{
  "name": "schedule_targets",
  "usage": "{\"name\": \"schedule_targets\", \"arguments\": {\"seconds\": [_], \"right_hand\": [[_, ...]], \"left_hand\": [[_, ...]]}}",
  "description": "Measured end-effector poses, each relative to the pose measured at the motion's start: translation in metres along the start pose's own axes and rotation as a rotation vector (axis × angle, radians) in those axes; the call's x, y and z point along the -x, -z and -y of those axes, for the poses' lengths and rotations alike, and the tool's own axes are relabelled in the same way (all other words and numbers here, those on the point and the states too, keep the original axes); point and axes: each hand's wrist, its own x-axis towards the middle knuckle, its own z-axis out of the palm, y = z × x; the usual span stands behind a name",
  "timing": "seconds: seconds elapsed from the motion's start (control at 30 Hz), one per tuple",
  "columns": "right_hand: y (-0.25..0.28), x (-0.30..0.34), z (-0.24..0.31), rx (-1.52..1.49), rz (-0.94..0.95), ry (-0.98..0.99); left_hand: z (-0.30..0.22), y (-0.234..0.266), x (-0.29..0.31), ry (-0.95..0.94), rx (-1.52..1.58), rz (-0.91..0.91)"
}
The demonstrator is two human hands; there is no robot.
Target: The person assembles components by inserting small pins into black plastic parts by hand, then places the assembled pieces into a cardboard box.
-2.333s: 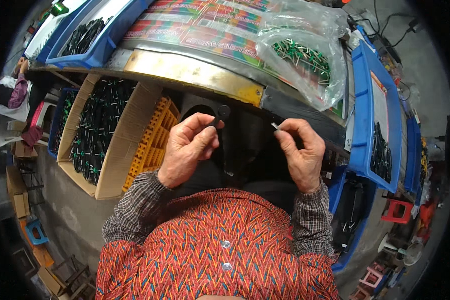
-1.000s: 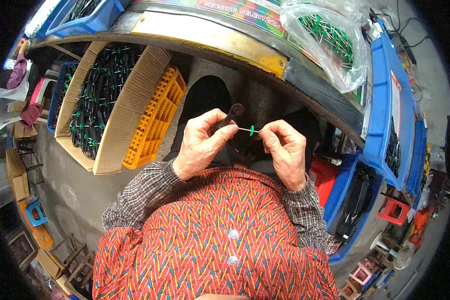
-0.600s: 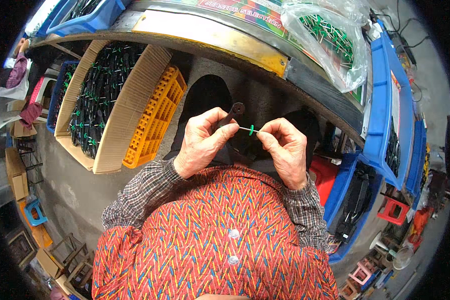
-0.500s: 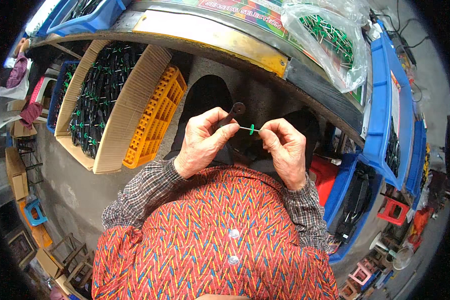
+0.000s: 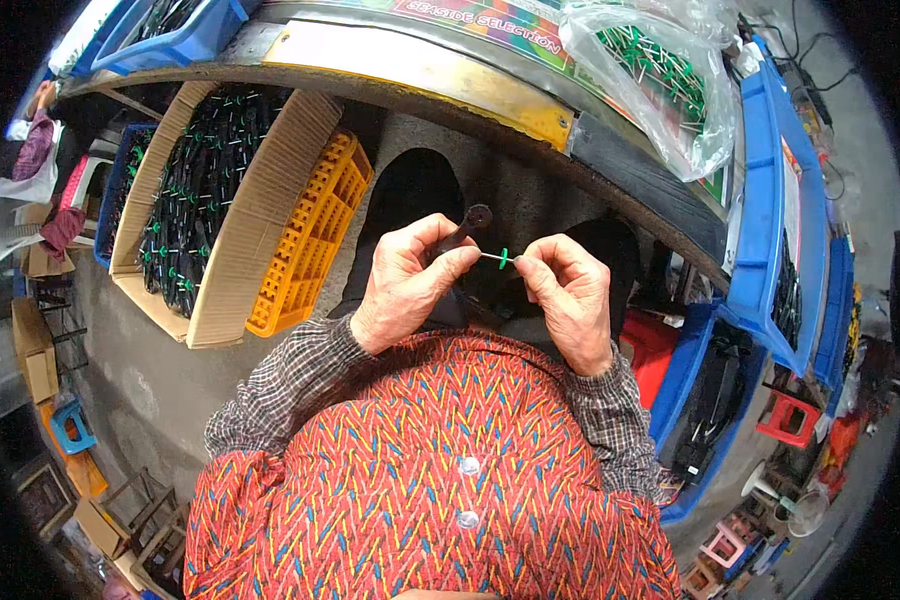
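Above my lap, my left hand (image 5: 405,285) is closed around a black part with a round, disc-like end (image 5: 478,217) that sticks up past the fingers. A thin metal pin with a green collar (image 5: 503,259) runs from the left fingertips toward the right ones. My right hand (image 5: 573,300) pinches the pin's other end between thumb and forefinger. The green collar sits in the gap between both hands. Fingers hide how the pin meets the black part.
Ahead, a clear plastic bag (image 5: 705,150) of green-collared pins lies on the workbench (image 5: 410,62). To the left stand a cardboard box (image 5: 255,220) of black pieces with green collars and a yellow crate (image 5: 305,240). Blue trays (image 5: 765,200) with black parts are at right.
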Motion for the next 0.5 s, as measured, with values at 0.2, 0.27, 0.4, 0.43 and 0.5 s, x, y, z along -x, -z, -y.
{"name": "schedule_targets", "arguments": {"seconds": [0.2,0.27,0.4,0.43,0.5], "right_hand": [[-0.0004,-0.0012,-0.0006,-0.081,0.036,-0.033],[-0.0003,-0.0010,0.0004,-0.097,0.040,-0.051],[-0.0001,-0.0005,0.0000,-0.127,0.065,-0.051],[-0.0003,-0.0005,0.0000,-0.127,0.065,-0.051],[-0.0012,-0.0006,-0.0005,-0.147,0.064,-0.066]], "left_hand": [[0.0012,0.0013,-0.0006,-0.031,-0.054,-0.004],[0.0015,0.0009,-0.0008,-0.038,-0.049,0.000],[0.0048,0.0010,-0.0007,-0.038,-0.070,0.002],[0.0059,0.0012,-0.0007,-0.051,-0.082,0.002],[0.0071,0.0014,-0.0002,-0.064,-0.094,0.002]]}}
